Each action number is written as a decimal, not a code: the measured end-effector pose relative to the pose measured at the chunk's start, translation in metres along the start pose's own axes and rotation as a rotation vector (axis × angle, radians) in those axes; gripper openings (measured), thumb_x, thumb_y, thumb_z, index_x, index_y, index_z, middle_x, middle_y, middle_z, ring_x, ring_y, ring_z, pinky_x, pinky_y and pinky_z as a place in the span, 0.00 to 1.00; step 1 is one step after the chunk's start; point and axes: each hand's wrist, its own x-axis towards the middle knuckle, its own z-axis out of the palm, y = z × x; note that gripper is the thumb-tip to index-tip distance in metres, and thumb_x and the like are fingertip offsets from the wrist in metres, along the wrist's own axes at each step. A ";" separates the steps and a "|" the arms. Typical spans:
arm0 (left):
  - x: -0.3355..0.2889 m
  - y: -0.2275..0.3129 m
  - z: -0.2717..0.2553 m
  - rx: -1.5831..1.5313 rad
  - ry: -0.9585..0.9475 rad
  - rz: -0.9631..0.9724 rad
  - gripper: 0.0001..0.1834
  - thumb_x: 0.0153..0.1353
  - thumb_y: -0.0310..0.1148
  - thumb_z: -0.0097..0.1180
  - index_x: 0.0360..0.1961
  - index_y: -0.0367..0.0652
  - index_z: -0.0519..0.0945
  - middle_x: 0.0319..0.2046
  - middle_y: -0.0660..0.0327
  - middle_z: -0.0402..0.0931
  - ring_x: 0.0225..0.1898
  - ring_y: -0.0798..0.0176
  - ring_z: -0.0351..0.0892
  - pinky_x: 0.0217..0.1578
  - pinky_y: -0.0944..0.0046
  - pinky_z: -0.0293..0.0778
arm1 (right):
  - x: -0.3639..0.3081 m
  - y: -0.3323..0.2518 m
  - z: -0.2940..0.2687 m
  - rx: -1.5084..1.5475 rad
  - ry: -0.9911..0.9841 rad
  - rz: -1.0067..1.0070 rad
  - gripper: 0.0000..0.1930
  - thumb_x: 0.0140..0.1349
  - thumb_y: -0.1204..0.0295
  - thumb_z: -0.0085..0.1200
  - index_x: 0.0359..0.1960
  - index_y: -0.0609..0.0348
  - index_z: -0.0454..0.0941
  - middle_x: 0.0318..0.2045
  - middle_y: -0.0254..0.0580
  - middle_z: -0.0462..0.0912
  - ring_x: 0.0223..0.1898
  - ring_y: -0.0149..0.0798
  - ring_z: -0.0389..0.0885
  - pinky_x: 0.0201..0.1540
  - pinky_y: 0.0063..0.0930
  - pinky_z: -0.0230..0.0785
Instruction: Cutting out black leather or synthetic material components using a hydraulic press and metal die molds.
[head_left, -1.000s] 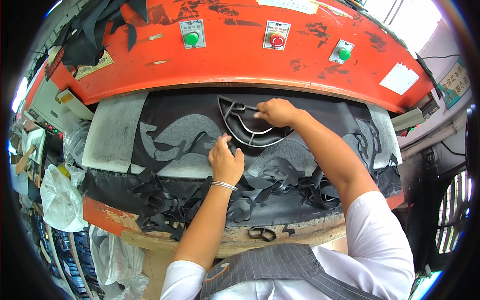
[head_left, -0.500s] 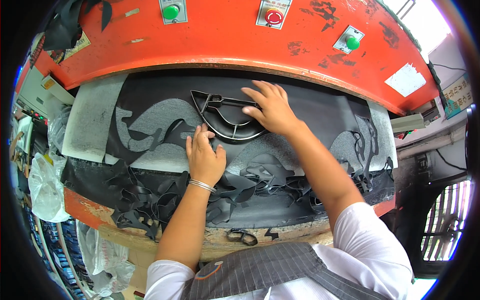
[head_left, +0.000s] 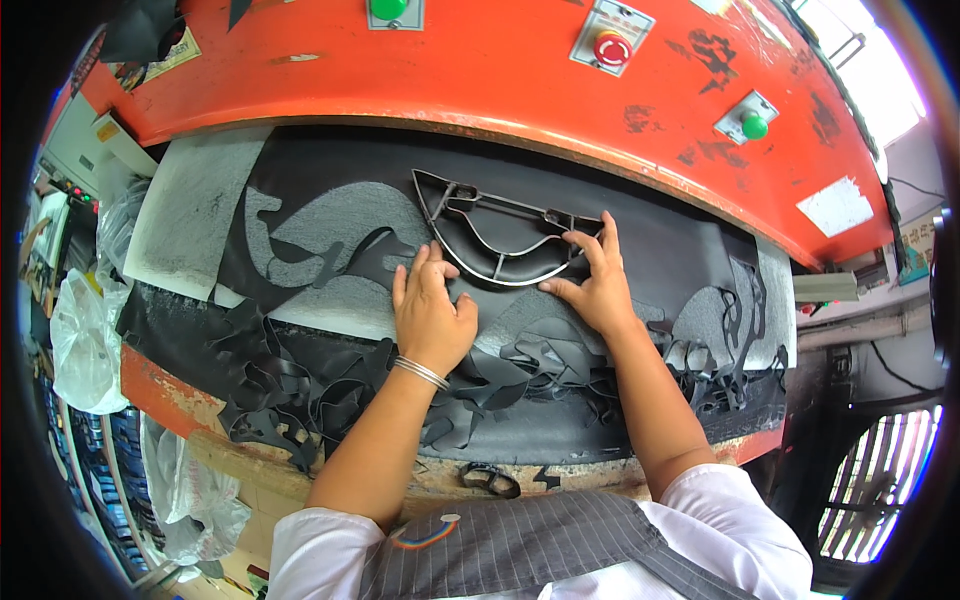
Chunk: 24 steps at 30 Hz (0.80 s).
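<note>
A steel cutting die, a curved metal outline with cross bars, lies on the black sheet material. My right hand grasps its right end, fingers over the upper bar and thumb at the lower edge. At the die's lower left side, my left hand touches the edge with its fingertips, thumb apart from the fingers. Curved pieces have been cut out of the sheet, exposing a grey fuzzy layer beneath.
An orange machine beam with green buttons and a red stop button spans the far side. Black offcuts pile along the near edge. A white board shows at left, and plastic bags hang beyond it.
My right hand has come down and nearer, from above the die's right end to gripping that end. The left hand stays by the lower left edge. The whole view has shifted slightly.
</note>
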 end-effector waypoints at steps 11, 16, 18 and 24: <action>-0.004 -0.002 -0.004 -0.060 -0.018 0.006 0.17 0.50 0.27 0.56 0.39 0.43 0.64 0.60 0.43 0.68 0.67 0.46 0.60 0.68 0.44 0.44 | -0.006 -0.003 -0.001 -0.080 0.057 -0.094 0.38 0.36 0.56 0.76 0.54 0.44 0.74 0.67 0.71 0.48 0.60 0.69 0.63 0.61 0.52 0.62; -0.002 -0.003 -0.010 -0.155 -0.037 -0.042 0.21 0.50 0.29 0.59 0.45 0.40 0.67 0.61 0.43 0.67 0.67 0.45 0.60 0.68 0.46 0.47 | -0.016 -0.013 -0.010 -0.157 0.086 -0.032 0.42 0.40 0.51 0.72 0.59 0.46 0.70 0.68 0.74 0.45 0.61 0.70 0.63 0.61 0.52 0.62; -0.001 -0.019 -0.030 -0.358 -0.042 -0.178 0.23 0.53 0.32 0.62 0.49 0.38 0.71 0.61 0.44 0.66 0.66 0.44 0.61 0.65 0.50 0.55 | -0.042 -0.020 -0.017 -0.068 0.143 0.099 0.44 0.42 0.48 0.70 0.61 0.54 0.68 0.66 0.71 0.55 0.60 0.69 0.65 0.61 0.53 0.61; 0.102 0.036 -0.143 -0.167 0.613 0.444 0.11 0.67 0.28 0.49 0.26 0.37 0.74 0.26 0.58 0.72 0.30 0.63 0.71 0.33 0.63 0.67 | 0.019 -0.023 -0.141 -0.062 1.145 -0.095 0.29 0.68 0.63 0.48 0.66 0.65 0.58 0.68 0.62 0.54 0.70 0.57 0.51 0.70 0.47 0.43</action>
